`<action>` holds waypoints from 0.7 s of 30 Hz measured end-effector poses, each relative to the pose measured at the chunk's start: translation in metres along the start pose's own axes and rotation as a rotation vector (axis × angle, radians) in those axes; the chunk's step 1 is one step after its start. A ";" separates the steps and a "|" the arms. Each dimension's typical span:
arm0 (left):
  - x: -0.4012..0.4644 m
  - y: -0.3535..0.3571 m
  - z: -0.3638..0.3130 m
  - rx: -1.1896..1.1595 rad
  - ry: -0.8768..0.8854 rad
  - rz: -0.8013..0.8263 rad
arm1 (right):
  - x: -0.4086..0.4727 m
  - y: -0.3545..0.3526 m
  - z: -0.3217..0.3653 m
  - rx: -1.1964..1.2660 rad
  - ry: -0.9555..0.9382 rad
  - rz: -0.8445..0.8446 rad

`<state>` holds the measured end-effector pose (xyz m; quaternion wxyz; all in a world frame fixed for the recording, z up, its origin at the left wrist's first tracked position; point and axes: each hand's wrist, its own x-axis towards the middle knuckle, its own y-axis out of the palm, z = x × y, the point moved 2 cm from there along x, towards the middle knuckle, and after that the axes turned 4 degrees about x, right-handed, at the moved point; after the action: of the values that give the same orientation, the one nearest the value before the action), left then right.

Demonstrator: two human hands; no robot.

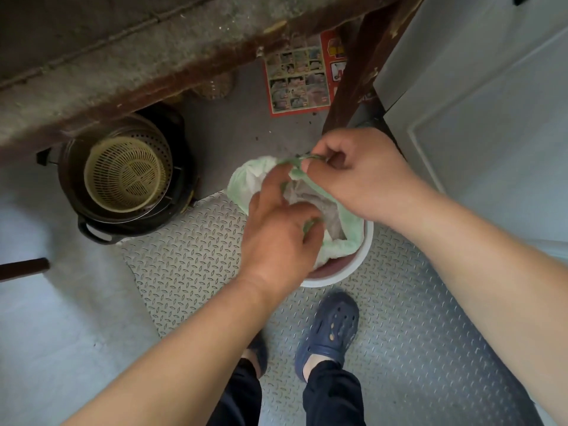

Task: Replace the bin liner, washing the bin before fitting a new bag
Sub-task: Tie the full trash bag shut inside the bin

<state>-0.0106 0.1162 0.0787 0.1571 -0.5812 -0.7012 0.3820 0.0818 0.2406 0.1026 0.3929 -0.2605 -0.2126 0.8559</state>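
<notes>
Reaching down over one white bin (353, 269), the left hand (276, 238) and right hand (359, 173) each pinch one green bag's (246, 182) twisted edges.

Soft daylight, wide-angle warp, slight blur.

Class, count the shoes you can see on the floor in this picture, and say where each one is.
2: one blue shoe in plain view below the white bin, the other shoe mostly hidden under the left forearm.
</notes>
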 end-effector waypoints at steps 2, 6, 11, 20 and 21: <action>0.014 -0.002 -0.003 0.011 0.040 -0.024 | 0.007 0.001 0.004 -0.015 -0.020 0.009; 0.031 -0.003 -0.004 -0.045 0.048 -0.064 | 0.017 -0.006 0.014 -0.005 -0.070 -0.013; 0.024 0.000 0.003 -0.101 -0.015 -0.134 | 0.029 -0.012 0.012 0.547 0.136 -0.092; -0.020 0.017 0.021 -0.741 -0.697 -0.007 | 0.022 0.015 -0.017 0.776 0.263 0.027; -0.022 0.016 0.022 -0.761 -0.705 -0.023 | 0.018 0.019 -0.019 0.616 0.218 0.099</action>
<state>-0.0079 0.0888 0.0575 -0.3069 -0.4256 -0.8071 0.2707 0.0727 0.2465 0.0718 0.4317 -0.2294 0.1127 0.8651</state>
